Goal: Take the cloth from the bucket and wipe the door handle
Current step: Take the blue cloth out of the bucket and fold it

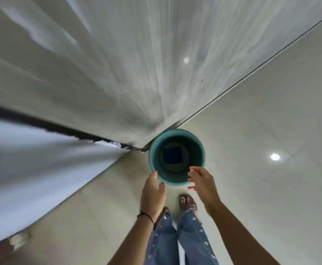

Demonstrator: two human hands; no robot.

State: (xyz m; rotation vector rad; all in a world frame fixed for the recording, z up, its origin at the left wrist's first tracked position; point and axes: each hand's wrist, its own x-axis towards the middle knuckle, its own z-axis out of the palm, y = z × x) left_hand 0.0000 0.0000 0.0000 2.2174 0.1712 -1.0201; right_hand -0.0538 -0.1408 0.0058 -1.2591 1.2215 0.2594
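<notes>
Cloth (173, 155), a dark blue square, lies flat at the bottom of the teal bucket (152, 159). That bucket stands upright on the pale tiled floor (261, 188), right at the foot of a light grey wood-grained door (127, 73), its far rim just beside the door's lower corner. Seen from straight above, the bucket's round mouth is open and nothing else shows inside it.

Both hands reach down toward the near rim. The left hand (153, 192) has its fingers loosely spread, the thumb touching or almost touching the rim on the left side; its grip is wide and holds nothing. A thin dark band (145, 216) circles the left wrist. The right hand (201, 181) hovers over the near right part of the rim, fingers slightly curled and apart, its grip also wide and empty; motion blur softens the fingertips.

Below the hands, blue jeans (190, 238) with small pale studs and a brown sandal (188, 202) on the right foot stand on the floor just short of the bucket. Two bright round light reflections sit on the glossy tiles and the door. No door handle is in view.
</notes>
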